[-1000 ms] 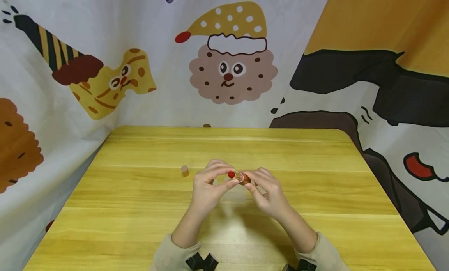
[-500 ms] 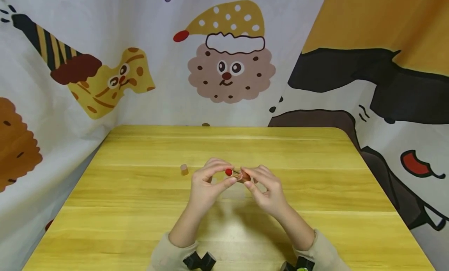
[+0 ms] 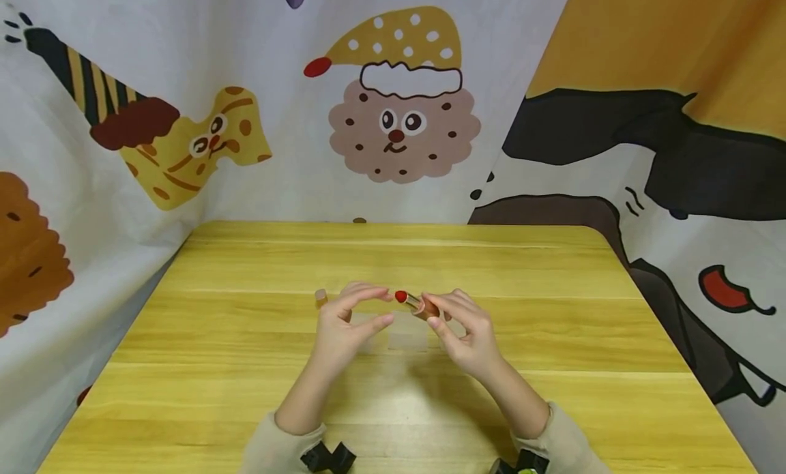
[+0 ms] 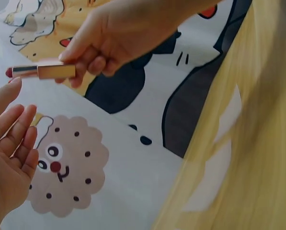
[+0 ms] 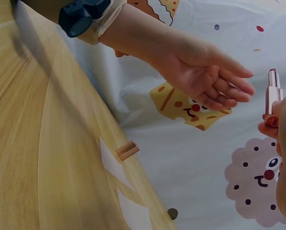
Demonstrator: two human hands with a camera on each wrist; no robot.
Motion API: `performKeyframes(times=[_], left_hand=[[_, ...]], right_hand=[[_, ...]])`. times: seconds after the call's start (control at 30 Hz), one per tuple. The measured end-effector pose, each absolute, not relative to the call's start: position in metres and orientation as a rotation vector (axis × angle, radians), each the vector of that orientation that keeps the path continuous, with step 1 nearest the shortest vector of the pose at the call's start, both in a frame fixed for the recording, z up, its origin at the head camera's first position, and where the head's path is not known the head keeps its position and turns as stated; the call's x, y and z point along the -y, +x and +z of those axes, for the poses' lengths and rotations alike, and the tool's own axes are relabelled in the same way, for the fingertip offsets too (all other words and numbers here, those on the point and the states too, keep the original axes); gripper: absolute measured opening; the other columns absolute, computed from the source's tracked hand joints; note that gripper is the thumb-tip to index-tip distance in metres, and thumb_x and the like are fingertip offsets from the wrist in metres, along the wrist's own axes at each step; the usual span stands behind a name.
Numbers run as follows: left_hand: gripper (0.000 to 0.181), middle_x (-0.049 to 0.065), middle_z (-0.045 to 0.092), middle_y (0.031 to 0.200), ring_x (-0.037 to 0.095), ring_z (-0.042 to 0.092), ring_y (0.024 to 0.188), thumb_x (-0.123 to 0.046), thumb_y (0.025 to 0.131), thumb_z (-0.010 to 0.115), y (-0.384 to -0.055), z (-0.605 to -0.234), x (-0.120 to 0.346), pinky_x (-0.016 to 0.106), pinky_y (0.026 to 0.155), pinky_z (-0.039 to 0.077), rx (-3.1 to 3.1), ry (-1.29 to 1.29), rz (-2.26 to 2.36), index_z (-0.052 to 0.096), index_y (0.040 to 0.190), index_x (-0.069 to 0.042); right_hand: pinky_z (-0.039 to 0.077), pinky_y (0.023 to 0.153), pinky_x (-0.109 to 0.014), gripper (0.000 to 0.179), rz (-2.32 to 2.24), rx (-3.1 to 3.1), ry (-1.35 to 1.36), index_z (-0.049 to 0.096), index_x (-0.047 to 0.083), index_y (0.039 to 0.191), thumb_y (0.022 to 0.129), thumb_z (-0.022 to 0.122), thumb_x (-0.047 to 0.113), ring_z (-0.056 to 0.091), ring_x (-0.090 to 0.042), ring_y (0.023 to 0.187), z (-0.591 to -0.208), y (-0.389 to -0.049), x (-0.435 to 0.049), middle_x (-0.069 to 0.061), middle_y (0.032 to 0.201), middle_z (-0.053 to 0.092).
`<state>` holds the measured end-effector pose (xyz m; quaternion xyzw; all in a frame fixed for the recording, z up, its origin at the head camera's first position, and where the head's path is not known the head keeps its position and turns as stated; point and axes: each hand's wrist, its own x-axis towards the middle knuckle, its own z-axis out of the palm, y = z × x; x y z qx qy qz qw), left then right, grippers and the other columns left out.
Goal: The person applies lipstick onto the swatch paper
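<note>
Between thumb and fingers my right hand [image 3: 469,332] pinches the base of a lipstick [image 3: 422,307], held above the table with its red bullet raised and pointing left. The left wrist view shows the lipstick [image 4: 56,72] side on, with a shiny rose-gold case. My left hand [image 3: 345,322] is just left of the red tip, thumb and fingers spread apart and holding nothing. In the right wrist view that hand [image 5: 200,72] is apart from the lipstick [image 5: 273,98]. The lipstick cap [image 3: 321,298] stands on the table behind my left hand, partly covered by it in the head view.
Two pale, flat patches lie on the wooden table [image 3: 215,365]; one patch [image 3: 407,334] is below the hands. A printed cloth [image 3: 245,24] hangs behind the table's far edge. Black devices [image 3: 328,457] are strapped at both wrists.
My left hand has let go of the lipstick's front end and moved left, away from it. The right hand still holds the lipstick in nearly the same place.
</note>
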<state>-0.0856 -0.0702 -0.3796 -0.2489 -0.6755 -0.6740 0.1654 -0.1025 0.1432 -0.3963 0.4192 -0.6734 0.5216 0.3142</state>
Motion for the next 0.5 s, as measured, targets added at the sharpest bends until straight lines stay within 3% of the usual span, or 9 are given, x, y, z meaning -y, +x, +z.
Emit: performKeyframes(times=[0.2,0.5], left_hand=[[0.038,0.019,0.067,0.101,0.019,0.057,0.104,0.018,0.071,0.074,-0.082,-0.379,0.083,0.032,0.099,0.040,1.995,-0.658,-1.889,0.066,0.107,0.009],[0.037,0.017,0.066,0.106,0.020,0.053,0.109,0.009,0.075,0.076,-0.076,-0.377,0.102,0.037,0.103,0.033,2.131,-0.565,-1.850,0.066,0.110,0.006]], right_hand=[[0.039,0.057,-0.026,0.033,1.385,1.775,1.094,0.066,-0.011,0.105,0.095,0.062,0.020,0.049,-0.016,0.068,-0.395,-0.103,-0.143,-0.015,0.091,0.070],[0.039,0.059,-0.024,0.031,1.393,1.780,1.075,0.067,-0.011,0.103,0.095,0.063,0.018,0.049,-0.016,0.068,-0.388,-0.099,-0.142,-0.015,0.089,0.070]])
